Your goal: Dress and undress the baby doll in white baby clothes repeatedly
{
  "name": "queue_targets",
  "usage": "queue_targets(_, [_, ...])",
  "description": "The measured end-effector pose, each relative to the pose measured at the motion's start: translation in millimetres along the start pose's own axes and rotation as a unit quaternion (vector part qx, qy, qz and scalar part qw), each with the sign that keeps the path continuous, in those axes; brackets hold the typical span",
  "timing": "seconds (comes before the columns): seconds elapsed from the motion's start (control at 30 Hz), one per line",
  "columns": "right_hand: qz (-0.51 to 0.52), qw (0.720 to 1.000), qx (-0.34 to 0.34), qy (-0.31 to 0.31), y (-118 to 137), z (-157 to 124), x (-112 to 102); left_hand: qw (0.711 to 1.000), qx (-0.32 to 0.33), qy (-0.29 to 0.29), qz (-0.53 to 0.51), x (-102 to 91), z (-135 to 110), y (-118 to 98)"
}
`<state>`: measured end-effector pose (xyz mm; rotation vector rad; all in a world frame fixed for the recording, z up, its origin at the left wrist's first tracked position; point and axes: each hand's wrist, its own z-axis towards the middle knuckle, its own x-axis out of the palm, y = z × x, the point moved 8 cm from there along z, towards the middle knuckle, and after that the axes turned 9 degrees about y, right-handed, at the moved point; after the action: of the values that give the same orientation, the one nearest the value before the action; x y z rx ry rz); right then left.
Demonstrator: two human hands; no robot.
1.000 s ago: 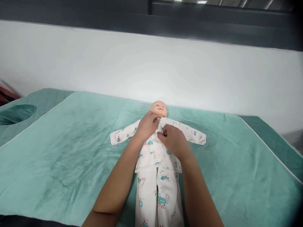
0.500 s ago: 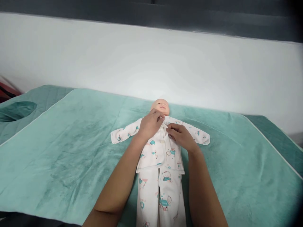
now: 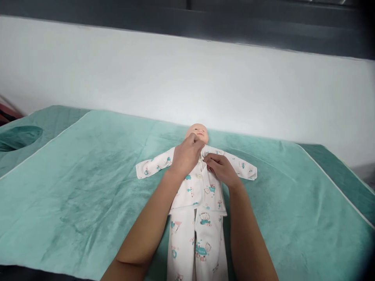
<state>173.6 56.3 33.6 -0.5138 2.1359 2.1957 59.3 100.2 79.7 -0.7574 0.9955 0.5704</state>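
A baby doll [image 3: 197, 128] lies face up, its head toward the wall. It wears a white printed shirt [image 3: 187, 195] with the sleeves spread to both sides. My left hand [image 3: 187, 154] is closed at the collar just below the doll's chin, its fingertips pinching the shirt's front near the neck. Slightly lower and to the right, my right hand [image 3: 220, 167] pinches the edge of the front opening. A pale button [image 3: 199, 176] shows on the chest below my hands. What lies between my fingertips is mostly hidden. Matching white printed pants [image 3: 183, 246] cover the doll's legs.
A green plush cover [image 3: 102, 187] with white piping spreads under the doll. An oval opening [image 3: 20, 137] is at its far left. Behind stands a white wall [image 3: 175, 86] with a dark band above. Something red [image 3: 6, 113] shows at the left edge.
My left fingers have curled in more tightly at the collar. My right hand stays at the front opening with little movement. The view has shifted slightly.
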Motion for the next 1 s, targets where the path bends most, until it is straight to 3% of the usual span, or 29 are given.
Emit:
queue_targets(0.23, [0.019, 1.000, 0.000, 0.001, -3.1, 3.3, -1.1, 0.995, 0.058, -0.033, -0.070, 1.5, -0.8, 2.3])
queue_targets(0.67, [0.033, 0.999, 0.018, 0.003, -2.3, 4.0, -2.7, 0.957, -0.015, -0.030, -0.289, -1.0, 7.6, 17.8])
queue_targets(0.83, [0.038, 0.999, 0.016, 0.010, -2.2, 4.7, -2.7, 0.948, -0.060, -0.064, -0.306, -0.4, 4.5, 27.8])
queue_targets(1.0, [0.049, 0.998, 0.026, 0.006, -4.0, 2.0, -3.7, 0.970, -0.047, -0.022, -0.237, 4.0, 3.4, 17.9])
